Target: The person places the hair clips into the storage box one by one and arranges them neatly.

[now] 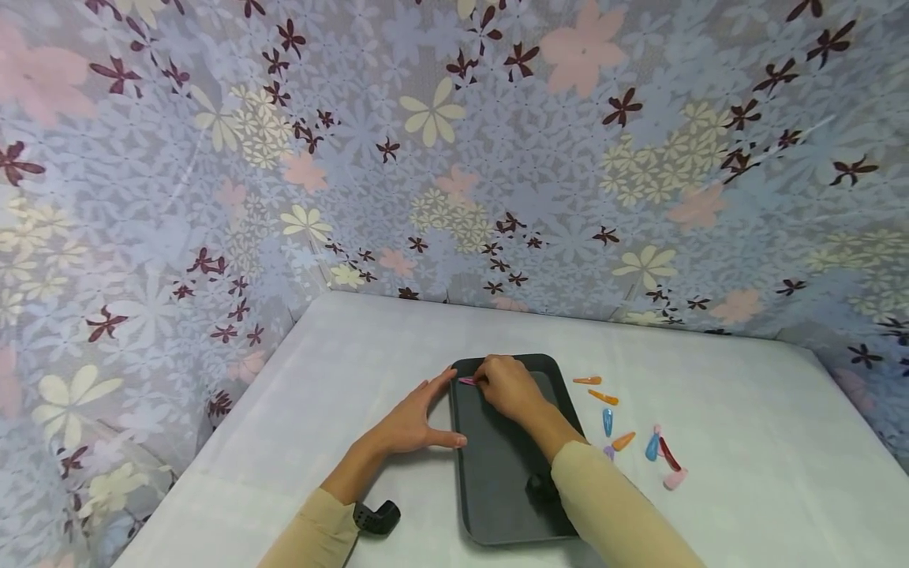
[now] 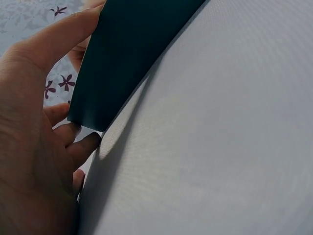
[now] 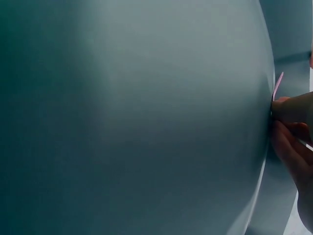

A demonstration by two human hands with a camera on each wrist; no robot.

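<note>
A dark grey rectangular tray lies on the white table. Inside its far left corner area, my right hand pinches a pink hair clip between thumb and fingers. In the right wrist view the tip of the clip sticks out past the fingertips, close over the tray floor. My left hand spreads along the tray's left side, fingers reaching the far left corner and thumb at the side rim. The left wrist view shows the thumb against the tray's edge.
Right of the tray, several hair clips are scattered on the table: an orange clip, a blue clip, a red clip and a pink clip among them. A flower-patterned cloth stands behind the table and on its left.
</note>
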